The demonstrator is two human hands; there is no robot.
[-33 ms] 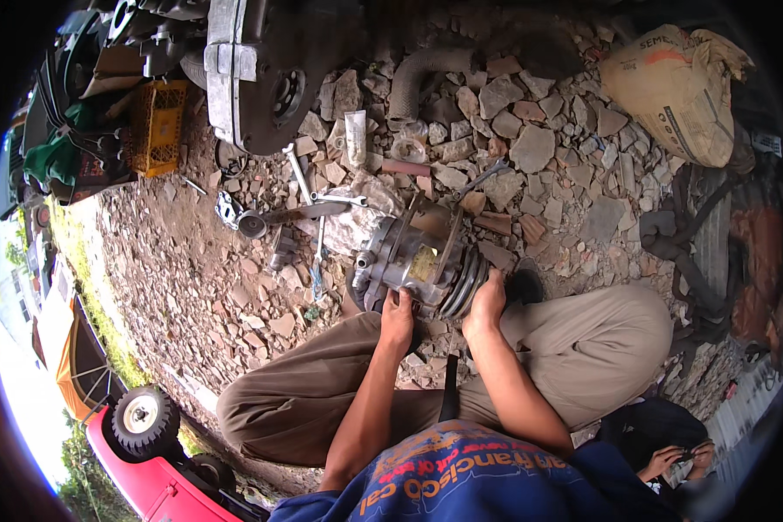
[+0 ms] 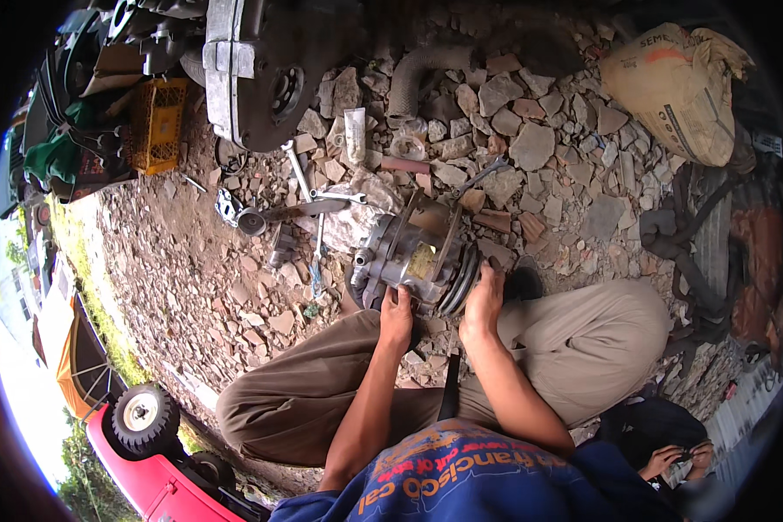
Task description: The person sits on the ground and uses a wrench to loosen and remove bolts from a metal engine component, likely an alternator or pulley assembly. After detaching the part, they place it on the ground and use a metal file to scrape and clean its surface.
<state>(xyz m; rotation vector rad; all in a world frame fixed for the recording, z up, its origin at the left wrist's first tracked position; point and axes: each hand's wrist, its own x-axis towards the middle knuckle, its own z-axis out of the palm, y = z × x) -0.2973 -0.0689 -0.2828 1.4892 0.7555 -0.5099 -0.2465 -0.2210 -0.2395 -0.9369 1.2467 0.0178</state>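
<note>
Between my knees sits a metal car air-conditioning compressor (image 2: pixel 406 252) with a yellowish label, a bracket at its far side and a grooved pulley (image 2: pixel 463 283) on its right end. My left hand (image 2: pixel 396 320) grips the near edge of the body, thumb up against the casing. At the right end, my right hand (image 2: pixel 482 309) is closed around the rim of the pulley; some of its fingers are hidden beneath. A crumpled pale cloth (image 2: pixel 376 193) lies just beyond the compressor, beside a combination wrench (image 2: pixel 300 174) and another wrench (image 2: pixel 319 248).
Broken stone and tile cover the ground. A large metal engine part (image 2: pixel 252 78) stands at the far left, near a yellow crate (image 2: pixel 158 126). Farther off are a white tube (image 2: pixel 355 135), a curved hose (image 2: pixel 413 83) and a paper sack (image 2: pixel 679 96). Another person's hands (image 2: pixel 677 461) show lower right.
My right hand has shifted slightly up along the pulley rim. The compressor and my left hand stay nearly where they were.
</note>
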